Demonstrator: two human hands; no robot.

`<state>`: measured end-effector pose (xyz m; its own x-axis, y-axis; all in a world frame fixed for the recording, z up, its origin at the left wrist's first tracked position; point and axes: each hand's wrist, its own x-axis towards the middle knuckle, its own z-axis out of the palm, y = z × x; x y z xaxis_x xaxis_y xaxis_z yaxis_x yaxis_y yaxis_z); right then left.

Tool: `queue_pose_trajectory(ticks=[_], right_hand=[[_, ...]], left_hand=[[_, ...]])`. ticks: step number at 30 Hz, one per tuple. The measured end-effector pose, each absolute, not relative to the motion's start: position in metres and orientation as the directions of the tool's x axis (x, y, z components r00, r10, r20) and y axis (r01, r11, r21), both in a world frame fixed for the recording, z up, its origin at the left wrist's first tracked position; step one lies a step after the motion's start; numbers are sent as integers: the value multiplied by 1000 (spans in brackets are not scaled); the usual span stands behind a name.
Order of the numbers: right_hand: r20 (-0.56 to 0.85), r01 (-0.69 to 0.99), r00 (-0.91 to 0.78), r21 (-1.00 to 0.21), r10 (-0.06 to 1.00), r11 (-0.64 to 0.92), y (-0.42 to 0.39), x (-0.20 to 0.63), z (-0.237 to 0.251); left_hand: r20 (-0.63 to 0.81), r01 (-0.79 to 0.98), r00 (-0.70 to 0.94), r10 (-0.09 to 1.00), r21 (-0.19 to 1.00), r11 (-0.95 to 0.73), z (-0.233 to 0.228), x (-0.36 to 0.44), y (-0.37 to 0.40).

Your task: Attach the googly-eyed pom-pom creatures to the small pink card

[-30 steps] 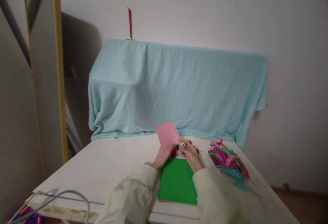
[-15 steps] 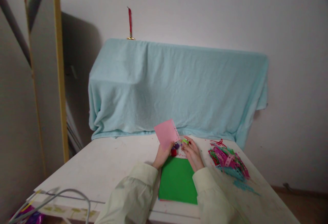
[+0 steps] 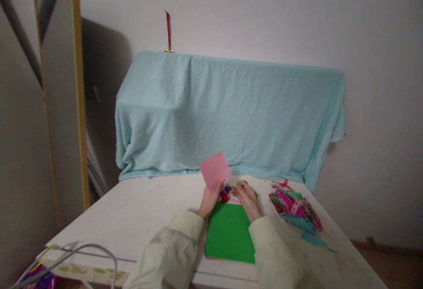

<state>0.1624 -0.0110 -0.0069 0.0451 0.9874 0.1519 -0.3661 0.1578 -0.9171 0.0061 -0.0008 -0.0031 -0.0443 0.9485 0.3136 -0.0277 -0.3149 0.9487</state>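
Observation:
My left hand pinches a pink sheet of paper by its lower corner. A row of small cut-outs runs along the sheet's right edge. My right hand is closed around a small yellow-green paper punch, partly covered by the fingers, close to that edge. Between the hands, a purple punch and a red punch sit on the table, partly hidden by the left fingers. Just below the hands lies a stack of coloured paper with a green sheet on top.
A heap of punched paper strips in pink, green, red and blue lies at the right of the white table. A light-blue cloth hangs behind. A tall mirror and a grey cable are at the left.
My right hand has shifted slightly left and its fingers have closed more around the yellow-green punch. The pink sheet has moved up slightly with my left hand.

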Motion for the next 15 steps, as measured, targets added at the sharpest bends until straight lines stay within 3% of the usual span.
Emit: queue_pose_trajectory(ticks=[5, 15], right_hand=[[215, -257, -14, -945, 977, 204, -14, 163, -4], [182, -311, -23, -936, 983, 166, -9, 157, -13]], left_hand=[[279, -77, -32, 960, 957, -281, -1, 8, -3], [271, -87, 40, 962, 960, -267, 1, 6, -6]])
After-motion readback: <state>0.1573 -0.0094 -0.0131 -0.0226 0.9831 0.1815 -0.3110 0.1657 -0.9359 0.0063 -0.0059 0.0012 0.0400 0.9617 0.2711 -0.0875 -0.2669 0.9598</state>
